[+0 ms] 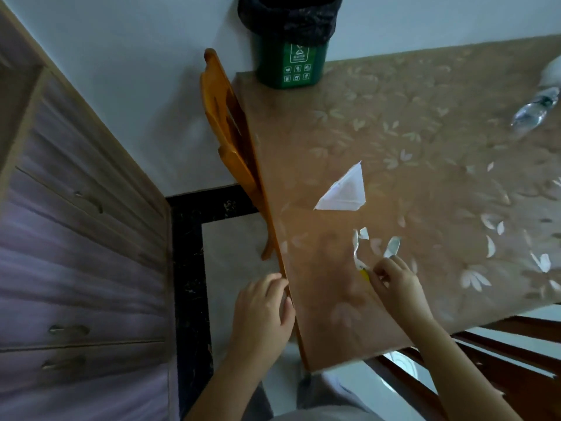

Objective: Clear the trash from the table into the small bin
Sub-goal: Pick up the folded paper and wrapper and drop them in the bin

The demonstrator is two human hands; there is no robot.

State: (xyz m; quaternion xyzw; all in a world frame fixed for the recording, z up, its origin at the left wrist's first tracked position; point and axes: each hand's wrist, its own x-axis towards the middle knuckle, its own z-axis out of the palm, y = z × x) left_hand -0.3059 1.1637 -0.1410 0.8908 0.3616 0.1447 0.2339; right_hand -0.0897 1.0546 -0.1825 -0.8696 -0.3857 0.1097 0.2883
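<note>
The table (409, 123), covered in a tan cloth with a pale leaf pattern, is the landmark for everything else. To its left stands a wooden dresser (76, 238) with drawer handles, and an orange wooden chair (230, 138) is tucked against the table's left edge. At the table's far left corner sits the small green bin (291, 65) lined with a black bag. Near the table's far right edge lies a clear plastic bottle (534, 112), blurred. Toward the table's middle rests a folded white paper triangle (344, 191). Closer to the near edge, the right hand (394, 284) pinches the lower end of a torn white paper strip (358, 247) between its fingertips; a bit of yellow shows at that spot. A smaller white scrap (393, 246) lies just beside the hand. The left hand (262, 308) rests loosely curled against the table's left edge, holding nothing.
</note>
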